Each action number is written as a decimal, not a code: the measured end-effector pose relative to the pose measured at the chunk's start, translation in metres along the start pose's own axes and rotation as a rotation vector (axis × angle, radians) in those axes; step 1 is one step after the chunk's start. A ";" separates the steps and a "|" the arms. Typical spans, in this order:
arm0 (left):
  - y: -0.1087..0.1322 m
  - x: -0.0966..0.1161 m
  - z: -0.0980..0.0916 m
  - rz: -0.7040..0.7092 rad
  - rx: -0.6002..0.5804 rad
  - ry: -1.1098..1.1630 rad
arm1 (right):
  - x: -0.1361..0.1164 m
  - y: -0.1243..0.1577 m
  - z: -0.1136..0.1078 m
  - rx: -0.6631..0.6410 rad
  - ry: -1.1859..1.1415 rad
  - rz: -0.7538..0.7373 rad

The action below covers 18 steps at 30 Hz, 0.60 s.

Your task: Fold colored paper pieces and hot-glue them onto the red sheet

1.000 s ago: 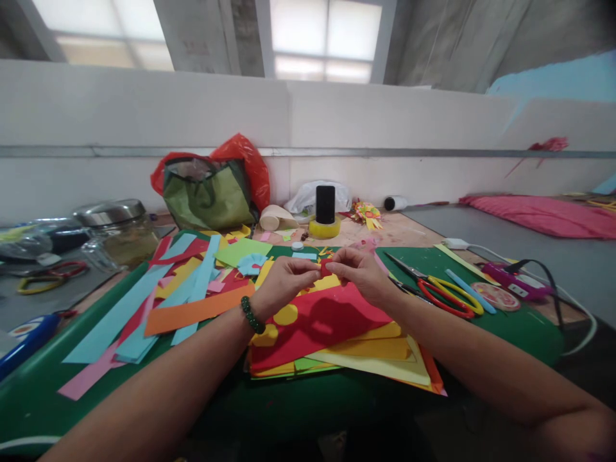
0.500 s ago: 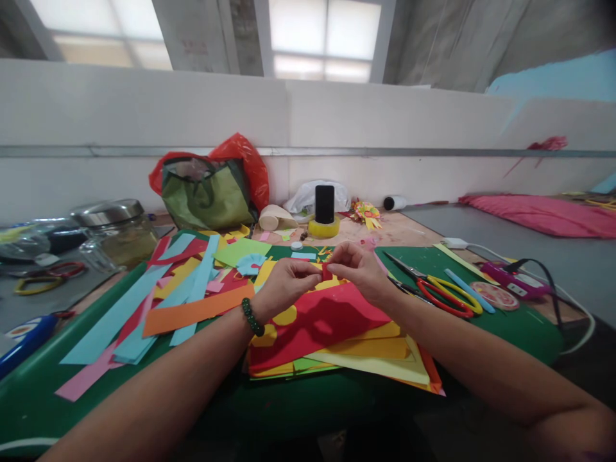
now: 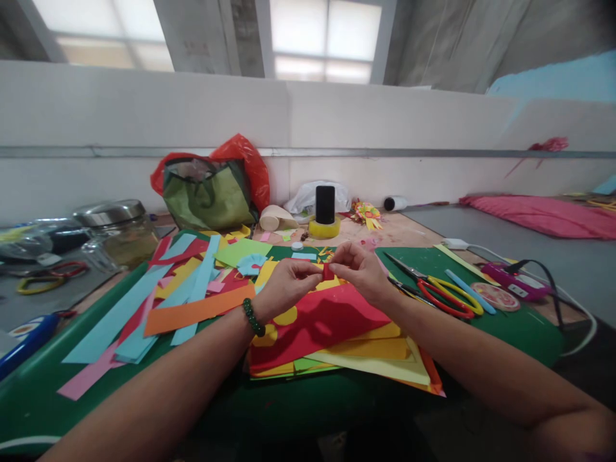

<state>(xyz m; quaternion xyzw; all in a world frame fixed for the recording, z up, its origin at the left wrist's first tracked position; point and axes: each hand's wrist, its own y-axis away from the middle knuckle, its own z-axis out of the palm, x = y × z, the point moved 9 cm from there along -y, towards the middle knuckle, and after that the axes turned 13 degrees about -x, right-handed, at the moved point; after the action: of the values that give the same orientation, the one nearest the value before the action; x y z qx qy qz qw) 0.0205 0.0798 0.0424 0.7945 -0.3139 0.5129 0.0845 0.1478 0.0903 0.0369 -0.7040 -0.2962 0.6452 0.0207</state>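
Between my two hands is a small piece of red paper (image 3: 328, 272), mostly covered by fingertips. My left hand (image 3: 290, 280), with a green bead bracelet (image 3: 252, 317) at the wrist, pinches its left side. From the right, my right hand (image 3: 359, 269) pinches it with thumb and forefinger. Both hands are above a large red paper sheet (image 3: 322, 324), which lies on a stack of yellow, cream and green sheets (image 3: 370, 369). Yellow cut-out rounds (image 3: 268, 335) rest at the left of the red sheet.
Coloured paper strips (image 3: 199, 310) spread over the green mat (image 3: 38, 410) on the left. Scissors (image 3: 445, 292) and a blue stick (image 3: 469, 290) lie to the right. A phone (image 3: 325, 205) stands in a yellow tape roll (image 3: 324, 228) at the back. A glass jar (image 3: 120, 237) is far left.
My fingers have shifted slightly around the red piece, and a bit more of it shows between them. Otherwise the scene has hardly changed.
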 end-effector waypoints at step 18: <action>0.009 -0.043 -0.086 -0.116 0.559 0.473 | 0.008 -0.033 0.004 -0.138 0.115 0.226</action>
<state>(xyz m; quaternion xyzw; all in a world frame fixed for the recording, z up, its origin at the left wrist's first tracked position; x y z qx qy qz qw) -0.0620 0.1298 0.0429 0.6628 -0.0879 0.7428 -0.0364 0.1310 0.1199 0.0432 -0.7684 -0.2568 0.5802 -0.0836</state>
